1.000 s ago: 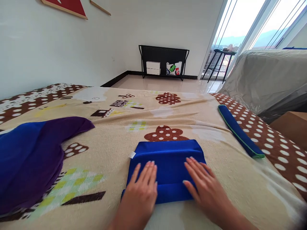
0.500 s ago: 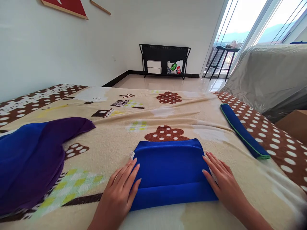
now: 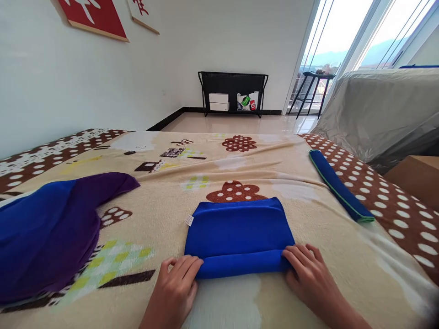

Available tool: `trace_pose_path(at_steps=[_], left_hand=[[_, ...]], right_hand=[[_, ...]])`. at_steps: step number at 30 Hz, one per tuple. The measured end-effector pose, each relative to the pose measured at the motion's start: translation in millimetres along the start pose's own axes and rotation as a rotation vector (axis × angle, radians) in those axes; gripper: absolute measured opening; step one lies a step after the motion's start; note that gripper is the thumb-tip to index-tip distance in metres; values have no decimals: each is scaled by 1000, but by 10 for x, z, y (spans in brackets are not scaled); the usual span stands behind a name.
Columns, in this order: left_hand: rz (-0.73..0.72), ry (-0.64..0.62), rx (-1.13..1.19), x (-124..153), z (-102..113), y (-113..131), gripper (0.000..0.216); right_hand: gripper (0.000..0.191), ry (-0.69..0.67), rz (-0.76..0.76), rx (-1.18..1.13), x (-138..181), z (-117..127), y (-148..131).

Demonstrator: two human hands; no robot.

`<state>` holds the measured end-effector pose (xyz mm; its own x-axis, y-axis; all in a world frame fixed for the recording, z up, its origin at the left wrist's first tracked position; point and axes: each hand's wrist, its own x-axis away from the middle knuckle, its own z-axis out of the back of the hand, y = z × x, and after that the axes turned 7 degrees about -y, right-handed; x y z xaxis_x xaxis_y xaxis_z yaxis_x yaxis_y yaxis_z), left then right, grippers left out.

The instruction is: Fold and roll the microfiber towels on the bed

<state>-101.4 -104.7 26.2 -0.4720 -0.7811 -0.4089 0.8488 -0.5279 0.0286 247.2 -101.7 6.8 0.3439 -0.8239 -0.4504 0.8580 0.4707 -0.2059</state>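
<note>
A bright blue cloth [image 3: 236, 228] with a white tag at its left edge lies on the patterned blanket [image 3: 164, 210]. Its near edge is folded over into a band. My left hand [image 3: 178, 283] is closed on the left end of that band, fingers on top and thumb tucked low. At the right end my right hand [image 3: 307, 274] grips the band the same way, its thumb partly under the cloth. The middle of the band lies between the hands, untouched.
A rolled dark blue cloth [image 3: 338, 185] with green edging lies at the right. Loose blue and purple cloths [image 3: 68, 224] are heaped on the left. Beyond the blanket are a black rack [image 3: 233, 87], a stool [image 3: 313, 82], a plastic-covered piece of furniture [image 3: 387, 109] and a cardboard box [image 3: 416, 178].
Both hands have moved from lying flat on the cloth's sides to gripping the ends of its near fold. The near edge has shifted away from me. The view has tilted up slightly.
</note>
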Motion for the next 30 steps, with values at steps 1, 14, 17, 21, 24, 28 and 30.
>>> trace_pose_path(at_steps=[1, 14, 17, 21, 24, 28, 30], left_hand=[[14, -15, 5, -41, 4, -8, 39], [259, -280, -21, 122, 124, 182, 28], [172, -111, -175, -59, 99, 426, 39], [-246, -84, -145, -238, -27, 646, 46], [-215, -148, -170, -165, -92, 447, 55], [-64, -143, -217, 51, -66, 45, 56], [-12, -128, -230, 38, -58, 61, 50]], right_hand=[[25, -24, -16, -20, -63, -13, 4], [22, -237, -146, 49, 71, 187, -201], [33, -44, -43, 145, -72, 111, -447], [46, -146, 259, 8, -172, -28, -712], [49, -265, 190, 109, -71, -65, -458], [54, -263, 12, 247, 113, 3, 45], [51, -246, -13, 283, 85, 17, 15]])
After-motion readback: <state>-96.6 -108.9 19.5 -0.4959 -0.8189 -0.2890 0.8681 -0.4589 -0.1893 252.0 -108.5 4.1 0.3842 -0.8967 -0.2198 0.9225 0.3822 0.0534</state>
